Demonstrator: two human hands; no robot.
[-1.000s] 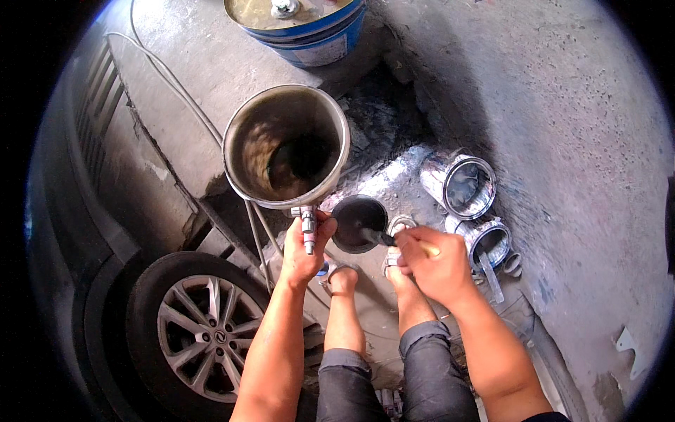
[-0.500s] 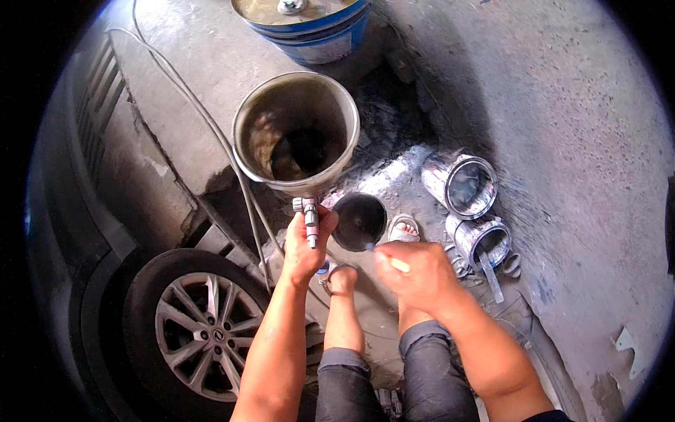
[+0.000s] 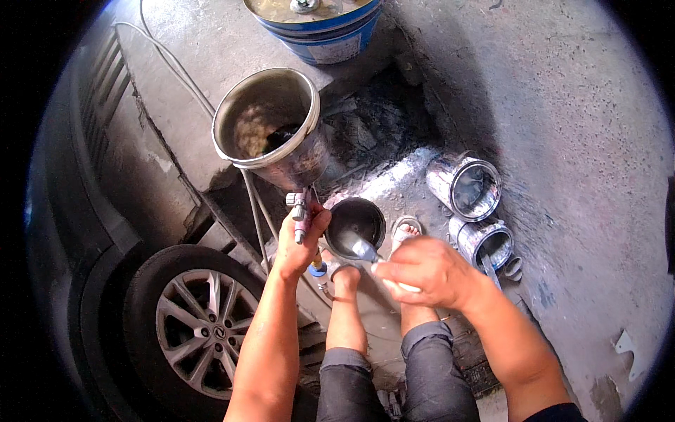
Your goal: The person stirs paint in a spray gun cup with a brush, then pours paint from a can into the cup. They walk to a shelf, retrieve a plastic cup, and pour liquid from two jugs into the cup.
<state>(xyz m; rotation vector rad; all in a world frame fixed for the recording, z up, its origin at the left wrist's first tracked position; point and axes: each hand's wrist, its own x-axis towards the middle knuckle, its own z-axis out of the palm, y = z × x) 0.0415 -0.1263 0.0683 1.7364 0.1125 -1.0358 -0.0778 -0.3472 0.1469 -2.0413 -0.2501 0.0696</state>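
My left hand (image 3: 302, 239) is closed on the handle of a metal spray gun (image 3: 299, 207) with a large open hopper (image 3: 299, 162) on top, stained brown and dark inside. My right hand (image 3: 429, 274) grips a pale-handled brush (image 3: 365, 250), its blurred head over the lower rim area of a dark bucket (image 3: 336, 218) between my feet. The bucket holds dark liquid. A blue and yellow fitting (image 3: 318, 267) hangs below the gun, partly behind my wrist.
Two paint-smeared cans (image 3: 439, 183) lie at the right, one with a stick in it. A blue pail (image 3: 323, 49) stands at the top. A car wheel (image 3: 197, 330) is at lower left. Hoses (image 3: 176, 67) cross the broken concrete (image 3: 555, 141).
The hopper has shifted left and tilted, showing more outer wall. My right hand has moved down and toward me from the bucket, the brush head now visible at its near rim.
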